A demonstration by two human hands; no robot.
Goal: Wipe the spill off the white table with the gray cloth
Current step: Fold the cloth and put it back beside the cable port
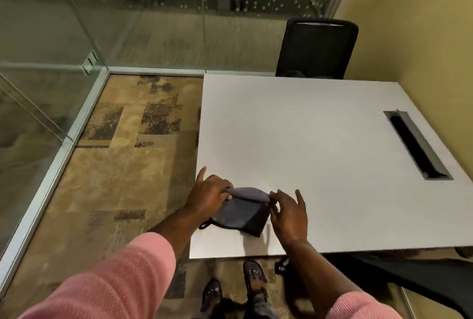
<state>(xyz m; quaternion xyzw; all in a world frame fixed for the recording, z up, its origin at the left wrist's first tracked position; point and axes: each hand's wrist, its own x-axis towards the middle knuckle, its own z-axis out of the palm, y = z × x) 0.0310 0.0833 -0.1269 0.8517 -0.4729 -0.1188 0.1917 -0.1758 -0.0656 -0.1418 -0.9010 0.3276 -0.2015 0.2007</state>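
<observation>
The gray cloth (240,212) lies folded near the front left corner of the white table (320,144), with a small loop hanging off its left side. My left hand (208,194) pinches the cloth's upper left edge, index finger stretched out along the table's left edge. My right hand (288,212) holds the cloth's upper right corner between thumb and fingers, the other fingers spread. The top flap of the cloth is lifted and folded over between the two hands. I cannot make out a spill on the table surface.
A dark cable slot (417,144) is cut into the table at the right. A black chair (317,48) stands behind the far edge. Glass walls (64,37) enclose the left and back, a yellow wall (422,24) the right. My feet (253,283) stand on patterned carpet.
</observation>
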